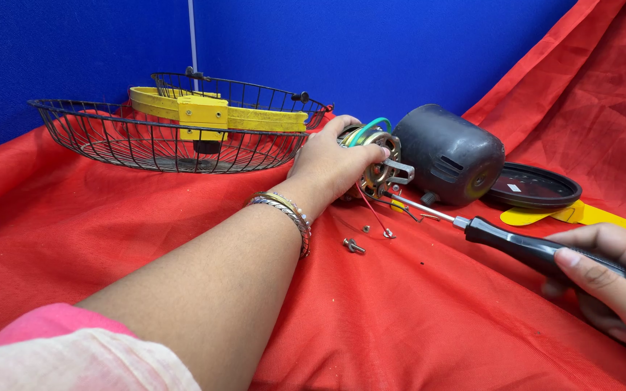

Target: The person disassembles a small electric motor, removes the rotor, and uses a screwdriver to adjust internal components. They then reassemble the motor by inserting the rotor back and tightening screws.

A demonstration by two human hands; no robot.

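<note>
A red mesh cloth (414,318) covers the whole near surface. Behind it, at the far side, stands a blue wall (371,51).

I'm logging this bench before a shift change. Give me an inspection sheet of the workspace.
Surface: red cloth, wrinkled, covering the work area.
Job's things: fan motor with exposed windings; black-handled screwdriver, tip at the motor.
Clutter: two wire fan guards, yellow blade part inside, dark motor housing, round black cover, another yellow blade, loose screws.
Hands: left hand grips the motor; right hand holds the screwdriver.
Cables: thin red wires trailing from the motor.
Surroundings: blue wall.
</note>
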